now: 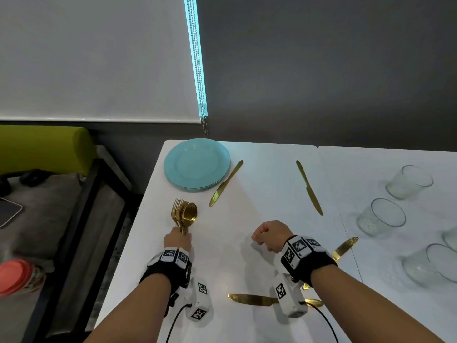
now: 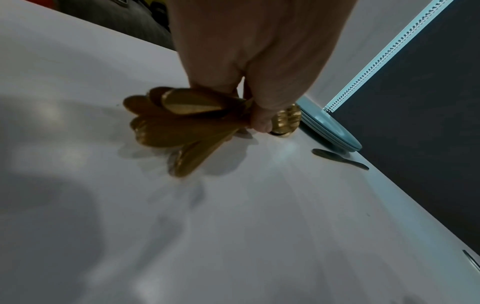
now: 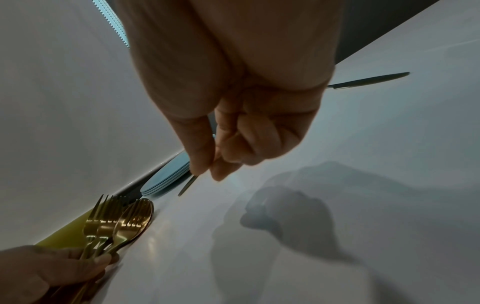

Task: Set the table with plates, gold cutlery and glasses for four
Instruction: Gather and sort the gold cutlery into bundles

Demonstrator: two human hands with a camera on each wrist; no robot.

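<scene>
Left hand [image 1: 177, 241]: mine, fingers wrapped round the handles of a bunch of gold forks and spoons [image 1: 184, 215], heads fanned toward the far side, handle ends splayed under my palm.
Right hand [image 1: 270, 235]: mine, fingers curled into a loose fist above the table [image 1: 259, 194], gripping nothing.
Risk, bunch: handles look loosely fanned in the left-wrist view; pulling one piece free could let the others slide out and clatter.
Risk, edge: the bunch sits near the table's left edge; a dropped piece may fall to the floor.
Risk, near knives: my right forearm hangs over two of them; a sweep could knock them askew.
Risk, glasses: close together at the right; a hasty reach could tip one.
Plates [image 1: 196, 165]: one teal stack, far left; four rims countable in the right-wrist view.
Knives: four laid out: far left knife [image 1: 226, 183] just beside the plates, far right knife [image 1: 309, 188], near right knife [image 1: 345, 248], near knife [image 1: 252, 299].
Glasses [image 1: 382, 216]: four in view, one cut off at the right.
Forks, spoons: several each; exact count I cannot tell.
</scene>
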